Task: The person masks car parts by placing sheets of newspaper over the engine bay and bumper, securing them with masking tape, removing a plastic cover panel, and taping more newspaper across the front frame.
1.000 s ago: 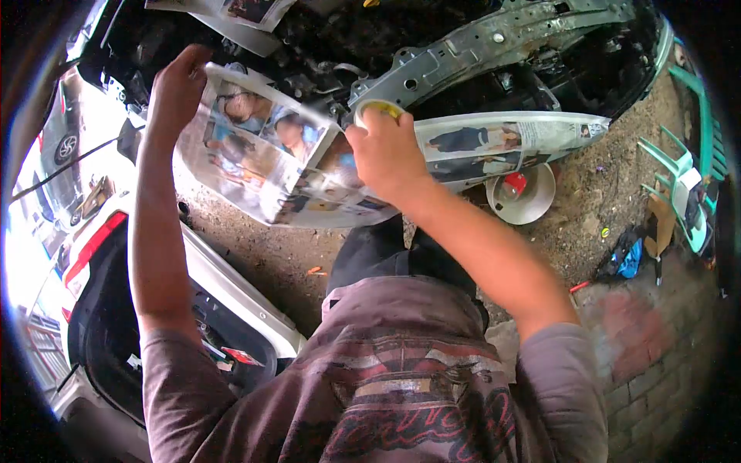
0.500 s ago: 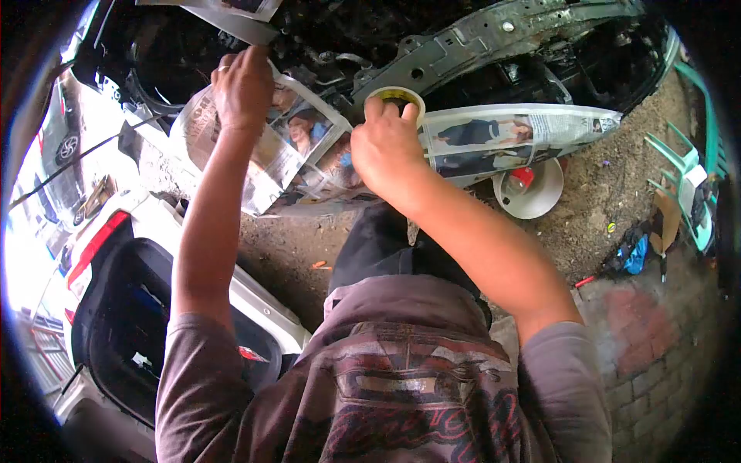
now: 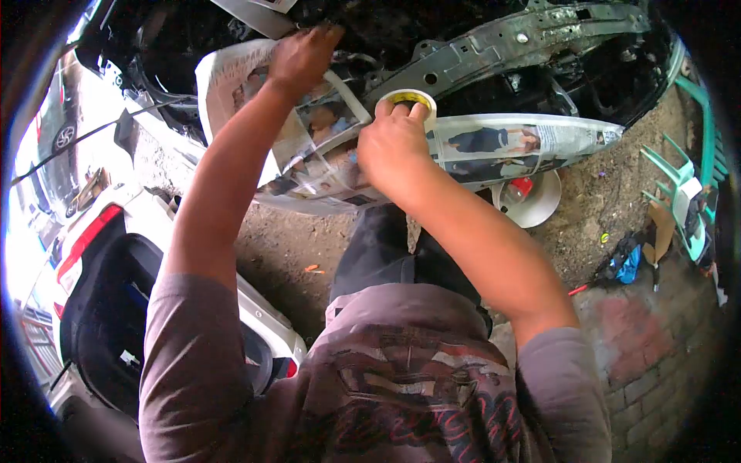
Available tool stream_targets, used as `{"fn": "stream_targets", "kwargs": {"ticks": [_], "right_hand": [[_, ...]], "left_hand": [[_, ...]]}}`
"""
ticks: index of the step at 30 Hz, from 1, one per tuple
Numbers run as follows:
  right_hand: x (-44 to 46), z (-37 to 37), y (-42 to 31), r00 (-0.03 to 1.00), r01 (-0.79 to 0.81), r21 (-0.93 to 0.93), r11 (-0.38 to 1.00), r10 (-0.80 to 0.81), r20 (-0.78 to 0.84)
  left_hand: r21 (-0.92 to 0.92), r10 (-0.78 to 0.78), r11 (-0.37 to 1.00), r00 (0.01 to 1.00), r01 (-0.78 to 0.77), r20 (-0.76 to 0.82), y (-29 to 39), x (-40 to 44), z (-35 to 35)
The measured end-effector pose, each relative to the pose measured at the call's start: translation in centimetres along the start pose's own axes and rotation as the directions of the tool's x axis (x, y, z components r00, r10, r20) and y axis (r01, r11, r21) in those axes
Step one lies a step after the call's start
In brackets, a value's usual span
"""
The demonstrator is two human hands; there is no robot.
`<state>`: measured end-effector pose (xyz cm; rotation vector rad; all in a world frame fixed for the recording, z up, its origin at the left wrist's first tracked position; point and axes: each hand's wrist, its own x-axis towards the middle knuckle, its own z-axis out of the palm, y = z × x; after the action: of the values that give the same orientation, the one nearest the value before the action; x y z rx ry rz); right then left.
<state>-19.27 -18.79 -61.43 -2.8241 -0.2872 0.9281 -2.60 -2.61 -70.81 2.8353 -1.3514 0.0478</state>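
My right hand is closed on a roll of tape, with fingers hooked into its core. It rests beside sheets of newspaper covering a long curved panel. My left hand is over the upper edge of a newspaper sheet on the left. The fingers of that hand are bent and together, their tips against the dark car front; whatever they pinch is hidden. Part of the left sheet is under my forearm.
A metal crossbar of the open car front runs behind the panel. Below it, a white bowl holds something red. A white car part with a red lamp lies at left. Green plastic chairs stand at right.
My left hand has moved right along the upper edge of the newspaper. The right hand and tape roll have shifted only slightly to the right in view.
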Motion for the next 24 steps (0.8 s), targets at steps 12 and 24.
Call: {"fn": "stream_targets", "kwargs": {"ticks": [12,24], "right_hand": [[-0.2,-2.4,1.0,0.982,0.067,0.159,0.985,-0.093,0.164],[-0.9,-0.9,-0.5,0.96,0.089,0.191,0.977,-0.135,0.244]], "left_hand": [[-0.148,-0.068,0.985,0.988,0.089,0.141,0.3,3.4,5.9],[-0.106,-0.062,0.989,0.932,0.106,0.356,-3.0,3.9,10.1]]}}
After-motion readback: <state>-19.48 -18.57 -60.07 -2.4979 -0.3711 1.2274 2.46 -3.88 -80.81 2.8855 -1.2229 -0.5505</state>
